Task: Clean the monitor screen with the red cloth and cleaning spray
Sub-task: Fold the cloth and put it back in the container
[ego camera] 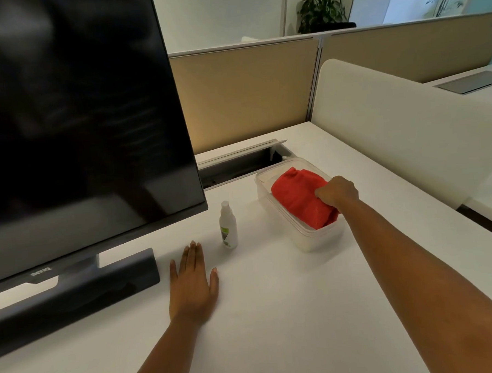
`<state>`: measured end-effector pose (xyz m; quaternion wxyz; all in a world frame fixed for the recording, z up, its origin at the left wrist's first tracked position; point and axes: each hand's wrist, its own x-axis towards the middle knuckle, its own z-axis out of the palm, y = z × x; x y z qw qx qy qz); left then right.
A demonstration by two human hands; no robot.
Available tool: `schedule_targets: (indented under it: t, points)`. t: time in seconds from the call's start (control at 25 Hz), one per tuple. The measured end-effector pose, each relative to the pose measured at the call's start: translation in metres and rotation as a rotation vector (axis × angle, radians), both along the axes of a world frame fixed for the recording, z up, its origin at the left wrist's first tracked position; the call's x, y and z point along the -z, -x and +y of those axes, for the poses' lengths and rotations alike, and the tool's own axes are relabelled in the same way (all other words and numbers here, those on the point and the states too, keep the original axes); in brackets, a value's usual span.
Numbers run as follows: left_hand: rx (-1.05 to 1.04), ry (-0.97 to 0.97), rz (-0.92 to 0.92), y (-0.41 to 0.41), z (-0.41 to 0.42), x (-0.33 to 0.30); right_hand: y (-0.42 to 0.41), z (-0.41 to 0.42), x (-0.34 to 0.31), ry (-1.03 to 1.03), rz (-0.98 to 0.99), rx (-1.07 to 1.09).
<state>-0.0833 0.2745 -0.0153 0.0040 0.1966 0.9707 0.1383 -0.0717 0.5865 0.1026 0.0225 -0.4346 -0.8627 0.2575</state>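
Note:
A large dark monitor (73, 115) stands at the left of the white desk, its screen off. A small white spray bottle (227, 225) stands upright just right of the monitor's base. Further right, a red cloth (297, 200) lies folded in a clear plastic box (307, 238). My right hand (337, 191) reaches into the box, its fingers closed on the cloth's right side. My left hand (193, 283) lies flat on the desk with fingers apart, just left of the bottle and holding nothing.
The monitor's dark foot (74, 298) runs along the desk at the left. An open cable trough (238, 164) sits behind the box. A white divider (407, 132) borders the desk on the right, and beige partitions (248, 95) stand behind.

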Motion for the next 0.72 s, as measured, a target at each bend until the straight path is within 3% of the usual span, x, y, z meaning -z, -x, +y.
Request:
schedule_targets:
  t: [0.12,0.24,0.28,0.4,0.48,0.6,0.72]
  points:
    - [-0.002,0.032,0.003,0.001,0.000,0.001,0.000,-0.006,-0.005,-0.427,-0.161,-0.179]
    - [0.001,0.056,-0.001,0.001,0.000,0.002,0.004,-0.007,-0.016,-0.720,-0.059,-0.332]
    - [0.001,0.063,-0.005,0.001,0.000,0.002,0.005,-0.006,-0.017,-0.695,-0.087,-0.418]
    - [0.002,0.069,-0.012,0.000,-0.001,0.001,0.000,-0.008,-0.013,-0.433,-0.461,-0.671]
    - [0.001,0.071,-0.015,-0.001,0.000,0.000,-0.001,-0.009,-0.003,-0.382,-0.619,-0.750]
    - [0.003,0.082,-0.023,-0.001,0.000,-0.001,0.002,-0.006,0.007,-0.248,-0.571,-0.693]
    - [0.003,0.088,-0.029,-0.001,0.000,-0.002,0.004,-0.004,0.013,-0.300,-0.551,-0.722]
